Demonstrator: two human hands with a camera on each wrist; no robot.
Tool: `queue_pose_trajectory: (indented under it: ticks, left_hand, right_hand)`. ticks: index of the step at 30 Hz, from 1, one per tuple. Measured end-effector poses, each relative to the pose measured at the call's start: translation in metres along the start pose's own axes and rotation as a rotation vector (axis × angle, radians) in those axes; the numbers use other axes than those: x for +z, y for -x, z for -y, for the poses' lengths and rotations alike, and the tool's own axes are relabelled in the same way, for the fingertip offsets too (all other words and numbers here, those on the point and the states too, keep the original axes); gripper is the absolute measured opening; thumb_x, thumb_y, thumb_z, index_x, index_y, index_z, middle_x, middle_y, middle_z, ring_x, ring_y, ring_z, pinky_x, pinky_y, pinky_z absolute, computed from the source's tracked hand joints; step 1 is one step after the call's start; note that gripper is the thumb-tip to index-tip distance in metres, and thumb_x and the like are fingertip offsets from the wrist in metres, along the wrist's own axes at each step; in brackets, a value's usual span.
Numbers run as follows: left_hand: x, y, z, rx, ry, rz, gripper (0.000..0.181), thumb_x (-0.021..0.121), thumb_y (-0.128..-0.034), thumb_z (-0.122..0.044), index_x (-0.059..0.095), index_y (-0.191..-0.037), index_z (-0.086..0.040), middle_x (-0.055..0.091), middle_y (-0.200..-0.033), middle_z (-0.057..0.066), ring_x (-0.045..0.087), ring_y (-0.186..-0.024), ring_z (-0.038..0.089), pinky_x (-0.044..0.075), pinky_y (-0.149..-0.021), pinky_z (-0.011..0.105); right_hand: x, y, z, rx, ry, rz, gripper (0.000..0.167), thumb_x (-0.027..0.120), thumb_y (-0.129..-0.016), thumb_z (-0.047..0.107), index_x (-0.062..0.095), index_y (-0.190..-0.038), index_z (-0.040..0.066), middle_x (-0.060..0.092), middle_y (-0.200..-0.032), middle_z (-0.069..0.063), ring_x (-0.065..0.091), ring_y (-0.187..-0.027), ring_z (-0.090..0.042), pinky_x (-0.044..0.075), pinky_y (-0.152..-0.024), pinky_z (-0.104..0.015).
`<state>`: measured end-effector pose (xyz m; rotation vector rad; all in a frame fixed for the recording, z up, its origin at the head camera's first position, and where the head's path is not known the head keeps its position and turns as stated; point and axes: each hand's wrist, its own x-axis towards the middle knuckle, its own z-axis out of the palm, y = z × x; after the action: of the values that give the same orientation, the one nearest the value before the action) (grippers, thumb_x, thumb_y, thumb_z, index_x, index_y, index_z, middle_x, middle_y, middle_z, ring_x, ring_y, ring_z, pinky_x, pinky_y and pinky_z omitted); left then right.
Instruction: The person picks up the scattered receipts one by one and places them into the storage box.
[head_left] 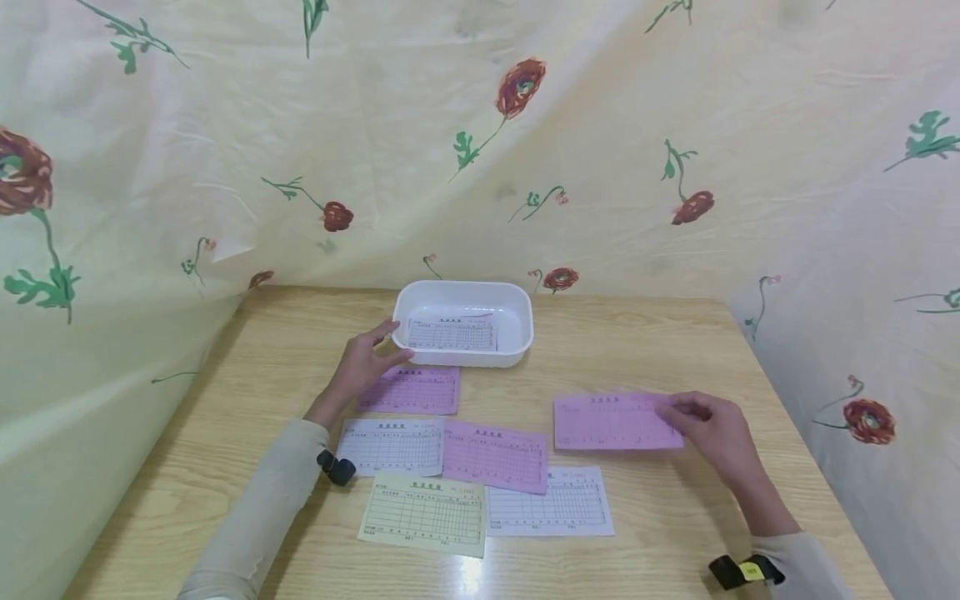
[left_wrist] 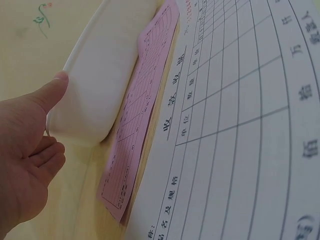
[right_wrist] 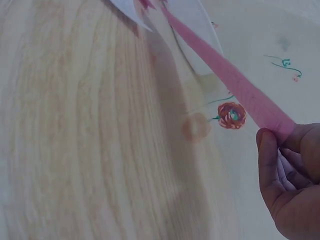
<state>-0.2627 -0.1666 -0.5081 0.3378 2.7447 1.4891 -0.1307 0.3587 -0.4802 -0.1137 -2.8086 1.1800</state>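
At its left end, a white plastic tub (head_left: pixel 517 357) is held by my left hand (head_left: pixel 367 360), thumb and fingers at its rim. Inside the tub lies a white printed receipt slip (head_left: pixel 450 335), with a bit of pink paper behind it. My right hand (head_left: pixel 708 425) pinches a pink receipt slip (head_left: pixel 611 421) by its right end, between thumb and fingers. That slip is raised off the table, seen nearly edge-on in the right wrist view, where the hand (right_wrist: pixel 295 175) grips its corner. The left wrist view shows the tub's wall (left_wrist: pixel 100 85) beside the left hand (left_wrist: pixel 30 150).
Below the tub, a pink slip (head_left: pixel 420 393) lies on the wooden table (head_left: pixel 247 400). Nearer me are a white slip (head_left: pixel 393 447), another pink slip (head_left: pixel 498 458), a yellow slip (head_left: pixel 423 512) and a second white slip (head_left: pixel 555 508), some overlapping. Flowered cloth (head_left: pixel 420 167) surrounds the table's back and sides.
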Motion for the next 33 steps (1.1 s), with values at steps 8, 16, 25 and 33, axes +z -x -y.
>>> queue_pose_trajectory:
  ticks: [8,16,25,33]
  left_hand:
    - [0.001,0.0,-0.001,-0.015,0.0,0.007,0.077,0.076,-0.0914,-0.041,0.045,-0.153,-0.008,0.03,-0.165,0.017,0.033,-0.15,0.039,0.034,-0.121,0.054]
    - [0.001,0.0,-0.002,-0.028,-0.007,0.008,0.076,0.077,-0.0915,-0.039,0.044,-0.153,-0.008,0.029,-0.165,0.016,0.032,-0.151,0.038,0.033,-0.121,0.054]
    - [0.0,-0.001,-0.002,-0.013,0.004,0.003,0.078,0.077,-0.0905,-0.041,0.044,-0.153,-0.008,0.03,-0.165,0.017,0.033,-0.15,0.039,0.034,-0.121,0.054]
    - [0.0,-0.001,-0.002,-0.021,0.003,0.006,0.077,0.077,-0.0909,-0.041,0.045,-0.153,-0.008,0.029,-0.165,0.017,0.032,-0.151,0.038,0.033,-0.121,0.054]
  right_hand:
    - [-0.001,-0.007,0.01,0.074,-0.068,-0.003,0.051,0.068,-0.098,0.042,0.068,-0.125,-0.002,0.07,-0.116,-0.019,0.063,-0.086,-0.002,0.058,-0.07,-0.018]
    - [0.0,-0.022,0.03,0.092,-0.141,-0.019,0.059,0.065,-0.099,0.046,0.063,-0.132,-0.004,0.067,-0.123,-0.024,0.066,-0.087,0.003,0.061,-0.076,-0.02]
    - [0.005,-0.041,0.058,0.058,-0.2,-0.018,0.057,0.066,-0.099,0.045,0.063,-0.131,-0.002,0.067,-0.123,-0.022,0.067,-0.089,0.0,0.06,-0.08,-0.017]
    - [0.015,-0.061,0.081,0.069,-0.311,-0.006,0.055,0.071,-0.097,0.037,0.063,-0.131,-0.005,0.066,-0.118,-0.016,0.067,-0.089,-0.001,0.06,-0.079,-0.014]
